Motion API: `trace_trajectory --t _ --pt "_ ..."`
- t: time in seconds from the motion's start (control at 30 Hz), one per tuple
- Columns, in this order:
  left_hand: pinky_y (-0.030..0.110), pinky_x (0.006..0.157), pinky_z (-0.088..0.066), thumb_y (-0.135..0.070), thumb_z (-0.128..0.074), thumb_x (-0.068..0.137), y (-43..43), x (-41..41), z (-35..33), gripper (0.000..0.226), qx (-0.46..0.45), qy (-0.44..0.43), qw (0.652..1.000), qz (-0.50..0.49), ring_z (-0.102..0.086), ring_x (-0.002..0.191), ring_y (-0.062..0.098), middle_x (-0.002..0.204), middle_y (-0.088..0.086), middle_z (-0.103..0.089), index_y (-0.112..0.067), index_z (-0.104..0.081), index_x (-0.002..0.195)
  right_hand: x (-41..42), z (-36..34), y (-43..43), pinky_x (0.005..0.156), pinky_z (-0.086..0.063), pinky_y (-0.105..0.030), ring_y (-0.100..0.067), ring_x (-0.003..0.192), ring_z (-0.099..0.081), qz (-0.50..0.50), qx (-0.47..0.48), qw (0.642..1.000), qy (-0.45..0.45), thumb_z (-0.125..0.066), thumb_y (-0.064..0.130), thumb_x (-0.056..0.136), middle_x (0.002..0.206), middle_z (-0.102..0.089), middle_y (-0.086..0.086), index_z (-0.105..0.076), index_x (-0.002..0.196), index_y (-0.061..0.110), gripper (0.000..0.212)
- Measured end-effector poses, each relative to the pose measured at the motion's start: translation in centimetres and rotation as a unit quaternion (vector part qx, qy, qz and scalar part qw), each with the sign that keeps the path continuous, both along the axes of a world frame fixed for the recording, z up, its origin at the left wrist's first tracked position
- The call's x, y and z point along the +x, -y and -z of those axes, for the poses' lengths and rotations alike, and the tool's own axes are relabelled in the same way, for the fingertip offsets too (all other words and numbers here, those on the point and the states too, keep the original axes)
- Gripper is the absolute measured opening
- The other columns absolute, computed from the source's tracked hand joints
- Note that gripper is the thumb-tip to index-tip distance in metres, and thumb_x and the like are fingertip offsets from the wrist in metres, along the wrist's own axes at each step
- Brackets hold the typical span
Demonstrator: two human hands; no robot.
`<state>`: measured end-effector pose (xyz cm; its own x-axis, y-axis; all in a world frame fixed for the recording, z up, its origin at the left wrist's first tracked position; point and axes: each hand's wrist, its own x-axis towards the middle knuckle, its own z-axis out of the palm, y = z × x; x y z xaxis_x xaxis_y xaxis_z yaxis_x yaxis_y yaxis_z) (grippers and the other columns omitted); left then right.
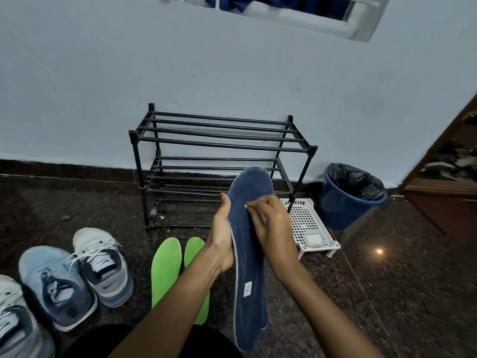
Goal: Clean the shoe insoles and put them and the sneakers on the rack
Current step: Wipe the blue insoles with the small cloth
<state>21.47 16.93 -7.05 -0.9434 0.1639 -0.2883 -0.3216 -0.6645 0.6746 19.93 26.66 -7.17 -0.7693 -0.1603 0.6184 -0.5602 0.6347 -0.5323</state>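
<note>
A long blue insole (249,257) stands upright in front of me, held from behind by my left hand (222,236), whose thumb curls over its left edge. My right hand (271,223) pinches something small and white against the insole's blue face. Two green insoles (165,270) lie side by side on the dark floor below my hands. The black two-tier rack (219,140) stands bare against the wall behind. Three sneakers sit at the left: a white-and-grey one (103,264), a light blue one (56,285) and a partly cropped one (18,324).
A white perforated plastic basket (309,226) lies upside down right of the rack, with a small white block on it. A blue bin (346,202) lined with a black bag stands further right. A brown wooden door frame (444,187) borders the right side.
</note>
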Motion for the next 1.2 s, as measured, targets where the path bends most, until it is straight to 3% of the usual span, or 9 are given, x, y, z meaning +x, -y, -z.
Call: trace_trajectory --t 0.1,0.4,0.6,0.7,0.83,1.03,1.1,1.2 --pt "0.037 0.076 -0.051 -0.062 -0.026 0.092 0.0 0.0 0.1 0.068 -0.006 -0.003 1.0 0.004 -0.07 0.073 0.022 0.085 0.013 -0.073 -0.009 -0.069 0.096 -1.9 -1.1 -0.9 0.075 -0.047 -0.029 -0.022 0.082 -0.057 0.043 -0.023 0.999 0.003 -0.057 0.002 0.086 0.087 -0.057 -0.008 -0.068 0.089 0.001 0.011" --pt "0.036 0.071 -0.05 -0.062 -0.028 0.092 0.1 0.0 0.3 0.066 -0.014 0.014 1.0 -0.002 -0.069 0.073 0.022 0.082 0.011 -0.073 -0.01 -0.068 0.094 -0.7 -0.5 -0.5 0.074 -0.044 -0.024 -0.019 0.08 -0.055 0.023 0.005 1.0 0.0 -0.06 0.0 0.083 0.084 -0.057 -0.005 -0.068 0.086 0.002 0.008" --pt "0.037 0.077 -0.052 -0.061 -0.027 0.093 0.0 -0.1 0.3 0.068 -0.015 0.009 1.0 -0.004 -0.069 0.077 0.025 0.088 0.014 -0.072 -0.007 -0.069 0.098 -2.2 -1.4 -1.3 0.072 -0.035 -0.013 -0.019 0.08 -0.054 0.072 -0.008 0.997 0.016 -0.057 0.001 0.085 0.084 -0.05 0.0 -0.068 0.089 0.001 0.011" --pt "0.035 0.07 -0.05 -0.061 -0.027 0.093 0.2 -0.1 0.2 0.067 -0.005 0.014 1.0 -0.009 -0.07 0.067 0.021 0.078 0.011 -0.073 -0.008 -0.068 0.092 -0.8 -0.6 -0.3 0.073 -0.04 -0.018 -0.018 0.08 -0.054 0.037 0.006 0.999 0.002 -0.058 0.0 0.084 0.084 -0.055 -0.004 -0.067 0.087 0.001 0.009" --pt "0.035 0.069 -0.048 -0.062 -0.026 0.092 0.0 -0.1 0.3 0.067 0.003 0.015 1.0 -0.004 -0.07 0.068 0.02 0.079 0.011 -0.073 -0.01 -0.068 0.091 -0.4 0.0 -0.4 0.074 -0.046 -0.026 -0.018 0.082 -0.054 0.018 0.018 1.0 0.013 -0.059 0.001 0.085 0.086 -0.056 -0.005 -0.067 0.088 0.003 0.009" --pt "0.033 0.068 -0.05 -0.06 -0.025 0.094 -0.1 0.0 0.1 0.066 0.013 0.003 1.0 -0.004 -0.069 0.064 0.02 0.077 0.011 -0.072 -0.01 -0.068 0.091 -1.6 -0.9 -0.6 0.072 -0.042 -0.021 -0.02 0.08 -0.054 0.07 -0.01 0.997 0.016 -0.057 0.0 0.085 0.085 -0.053 -0.004 -0.067 0.087 0.001 0.01" --pt "0.034 0.068 -0.049 -0.06 -0.026 0.094 0.0 -0.1 0.2 0.065 0.019 0.007 1.0 -0.01 -0.07 0.064 0.019 0.076 0.01 -0.072 -0.009 -0.067 0.09 -0.9 -0.6 0.0 0.073 -0.045 -0.026 -0.019 0.081 -0.054 0.058 -0.007 0.998 0.018 -0.057 0.0 0.085 0.085 -0.054 -0.005 -0.067 0.087 0.002 0.01" --pt "0.034 0.07 -0.048 -0.059 -0.026 0.094 0.1 -0.2 0.2 0.066 0.029 0.006 0.999 -0.02 -0.071 0.067 0.018 0.078 0.01 -0.073 -0.007 -0.066 0.093 0.5 0.1 0.6 0.074 -0.041 -0.018 -0.018 0.082 -0.054 0.011 0.005 1.0 0.029 -0.059 0.001 0.085 0.085 -0.056 -0.004 -0.067 0.087 0.002 0.009"
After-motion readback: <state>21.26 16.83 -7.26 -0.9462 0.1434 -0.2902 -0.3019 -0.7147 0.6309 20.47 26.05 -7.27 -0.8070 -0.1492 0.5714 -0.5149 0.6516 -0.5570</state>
